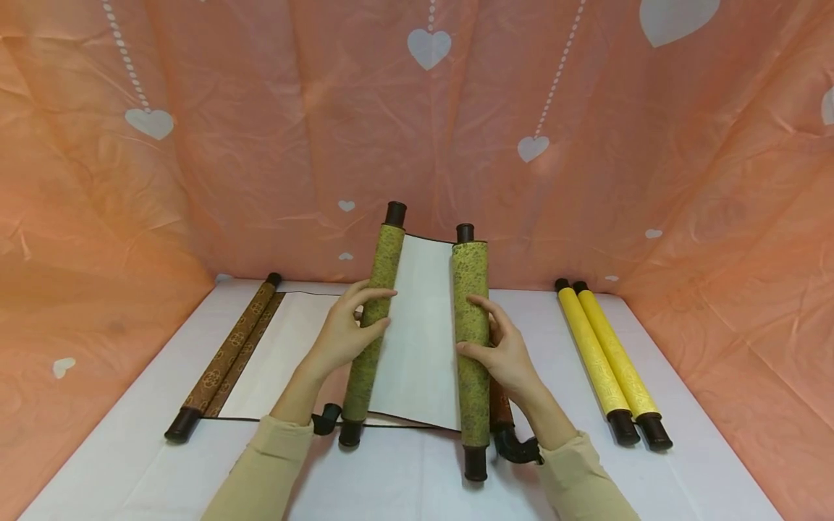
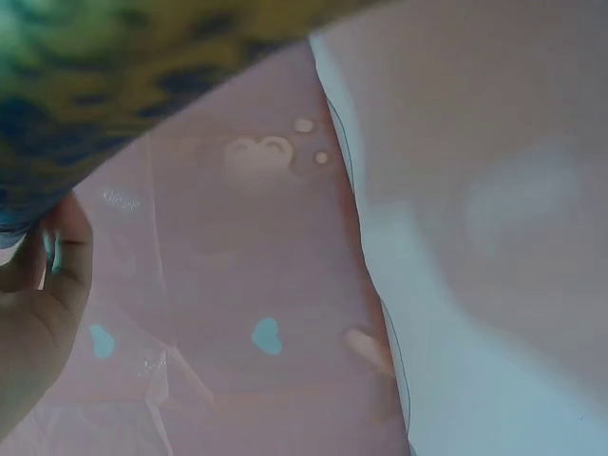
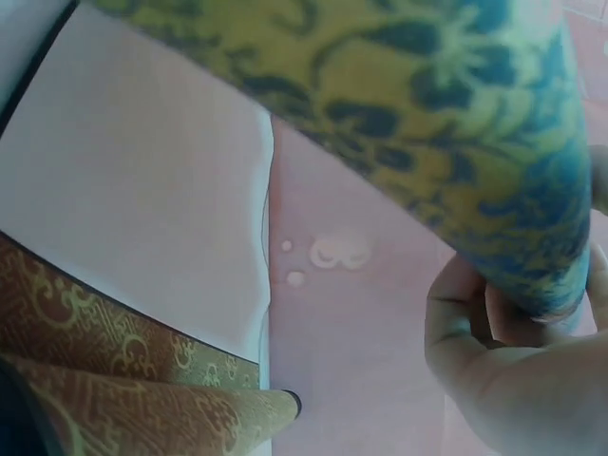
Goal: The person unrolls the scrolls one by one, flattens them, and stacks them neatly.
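A scroll with green-yellow patterned rollers is held partly unrolled over the table, its white sheet [image 1: 420, 333] stretched between them. My left hand [image 1: 348, 325] grips the left roller [image 1: 374, 347] around its middle, thumb on the near face. My right hand [image 1: 504, 351] holds the right roller [image 1: 472, 289] the same way, fingers wrapped behind it. Both rollers have dark end knobs; the left one leans, its top tilted right. Dark floral patterning shows up close on the roller [image 3: 427, 123] in the right wrist view.
Beneath lies a brown scroll spread open, its left roller [image 1: 228, 354] at the table's left and its pale sheet [image 1: 267, 362] partly hidden. Its reddish-brown right roller [image 1: 500, 407] shows behind my right hand. Two rolled yellow scrolls [image 1: 589, 347] lie together at right. Peach curtains [image 1: 313, 145] surround the table.
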Demonstrator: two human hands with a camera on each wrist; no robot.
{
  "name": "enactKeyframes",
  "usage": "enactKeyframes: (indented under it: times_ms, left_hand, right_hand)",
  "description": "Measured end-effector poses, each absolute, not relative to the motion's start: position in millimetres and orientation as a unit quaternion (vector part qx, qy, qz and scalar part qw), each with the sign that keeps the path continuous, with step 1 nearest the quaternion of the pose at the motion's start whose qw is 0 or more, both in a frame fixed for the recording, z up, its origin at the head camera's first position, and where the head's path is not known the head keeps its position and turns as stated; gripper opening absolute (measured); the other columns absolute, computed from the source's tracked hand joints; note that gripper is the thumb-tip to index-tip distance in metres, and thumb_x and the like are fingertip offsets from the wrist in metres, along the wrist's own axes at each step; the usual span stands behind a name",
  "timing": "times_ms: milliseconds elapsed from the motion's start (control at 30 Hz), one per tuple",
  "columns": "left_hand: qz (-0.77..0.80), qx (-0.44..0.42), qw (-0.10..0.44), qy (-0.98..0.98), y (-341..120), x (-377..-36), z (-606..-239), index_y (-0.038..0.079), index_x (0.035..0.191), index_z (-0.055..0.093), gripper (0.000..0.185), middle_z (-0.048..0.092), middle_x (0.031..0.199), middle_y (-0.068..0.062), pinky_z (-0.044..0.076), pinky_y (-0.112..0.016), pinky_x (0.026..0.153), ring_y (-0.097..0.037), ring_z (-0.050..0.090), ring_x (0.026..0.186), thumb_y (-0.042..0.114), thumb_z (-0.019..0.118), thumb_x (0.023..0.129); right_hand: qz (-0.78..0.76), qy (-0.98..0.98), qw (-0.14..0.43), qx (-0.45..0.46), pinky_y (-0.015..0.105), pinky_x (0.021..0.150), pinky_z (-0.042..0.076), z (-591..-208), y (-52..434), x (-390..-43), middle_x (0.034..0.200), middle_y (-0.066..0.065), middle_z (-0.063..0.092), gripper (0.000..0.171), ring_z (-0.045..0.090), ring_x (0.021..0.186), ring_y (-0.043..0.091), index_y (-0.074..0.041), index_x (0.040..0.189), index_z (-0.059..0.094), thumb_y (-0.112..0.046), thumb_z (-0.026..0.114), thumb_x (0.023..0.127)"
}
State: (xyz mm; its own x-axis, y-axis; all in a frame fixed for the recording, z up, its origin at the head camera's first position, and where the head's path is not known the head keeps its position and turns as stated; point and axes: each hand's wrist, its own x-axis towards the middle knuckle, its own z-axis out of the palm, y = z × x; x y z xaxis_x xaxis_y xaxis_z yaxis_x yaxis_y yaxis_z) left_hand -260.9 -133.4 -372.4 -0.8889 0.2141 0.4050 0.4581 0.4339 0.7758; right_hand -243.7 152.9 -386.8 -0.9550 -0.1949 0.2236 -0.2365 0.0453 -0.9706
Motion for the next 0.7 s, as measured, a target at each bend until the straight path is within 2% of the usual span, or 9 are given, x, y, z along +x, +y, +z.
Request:
enactKeyframes:
  times_ms: [100,200,333,433,500,533,633,667,700]
  left_hand:
    - [-0.5,-0.206,0.125,-0.832,-136,-261,-372,0.018,0.139,0.067,0.045,0.038,0.161,-0.015,0.047,-0.058,0.099,-0.041,0.036,0.148,0.006,0.072,0.096]
    - [-0.507,-0.206,0.124,-0.828,-138,-261,-371,0.018,0.14,0.065,0.045,0.038,0.161,-0.015,0.046,-0.057,0.097,-0.041,0.036,0.148,0.005,0.069,0.097]
    - [-0.514,-0.201,0.114,-0.826,-141,-262,-370,0.019,0.142,0.064,0.045,0.033,0.164,-0.016,0.041,-0.063,0.104,-0.044,0.027,0.152,0.006,0.063,0.099]
    - [-0.52,-0.195,0.102,-0.826,-143,-262,-369,0.021,0.145,0.063,0.049,0.027,0.167,-0.016,0.036,-0.065,0.107,-0.044,0.021,0.154,0.005,0.057,0.099]
    - [-0.524,-0.188,0.095,-0.825,-145,-262,-369,0.022,0.146,0.062,0.051,0.025,0.168,-0.015,0.036,-0.063,0.105,-0.044,0.018,0.155,0.005,0.055,0.099]
    - [-0.526,-0.185,0.093,-0.825,-145,-262,-369,0.023,0.147,0.061,0.051,0.024,0.169,-0.015,0.036,-0.061,0.102,-0.043,0.017,0.156,0.005,0.055,0.099]
    - [-0.525,-0.181,0.096,-0.826,-146,-262,-368,0.024,0.146,0.061,0.051,0.023,0.169,-0.014,0.036,-0.06,0.099,-0.043,0.016,0.156,0.006,0.056,0.099]
    - [-0.522,-0.181,0.099,-0.828,-146,-262,-368,0.024,0.146,0.062,0.05,0.023,0.169,-0.014,0.036,-0.062,0.102,-0.044,0.016,0.156,0.007,0.057,0.1]
    - [-0.519,-0.182,0.103,-0.829,-146,-262,-368,0.024,0.145,0.062,0.048,0.024,0.169,-0.013,0.037,-0.064,0.104,-0.044,0.016,0.156,0.008,0.06,0.1]
  right_hand:
    - [0.67,-0.727,0.021,0.147,0.036,0.083,0.056,-384,154,-243,0.149,0.018,0.049,0.082,0.059,0.115,0.03,-0.022,0.157,0.045,0.01,0.073,0.087]
    - [0.658,-0.738,0.027,0.147,0.036,0.08,0.056,-382,157,-242,0.155,0.015,0.044,0.081,0.059,0.115,0.033,-0.023,0.157,0.045,0.008,0.073,0.088]
    - [0.654,-0.74,0.029,0.155,0.033,0.081,0.055,-380,162,-242,0.157,0.013,0.041,0.079,0.058,0.118,0.035,-0.022,0.158,0.046,0.01,0.069,0.089]
    - [0.65,-0.742,0.033,0.162,0.029,0.078,0.053,-377,165,-241,0.161,0.01,0.038,0.079,0.057,0.118,0.027,-0.021,0.157,0.047,0.012,0.065,0.088]
    - [0.643,-0.747,0.037,0.162,0.026,0.069,0.047,-375,167,-241,0.164,0.006,0.036,0.078,0.056,0.097,0.019,-0.021,0.157,0.048,0.012,0.062,0.088]
    - [0.641,-0.749,0.039,0.162,0.025,0.065,0.044,-375,168,-240,0.165,0.005,0.035,0.078,0.052,0.091,0.016,-0.021,0.157,0.048,0.013,0.06,0.087]
    - [0.637,-0.753,0.043,0.158,0.027,0.06,0.035,-372,171,-240,0.168,0.002,0.032,0.079,0.044,0.1,0.011,-0.021,0.158,0.047,0.013,0.057,0.087]
    - [0.641,-0.75,0.042,0.158,0.027,0.06,0.035,-372,171,-240,0.167,0.002,0.032,0.079,0.043,0.098,0.014,-0.021,0.158,0.047,0.013,0.057,0.087]
    - [0.643,-0.748,0.04,0.158,0.026,0.062,0.038,-371,172,-240,0.166,0.004,0.033,0.079,0.045,0.106,0.015,-0.02,0.159,0.046,0.012,0.058,0.088]
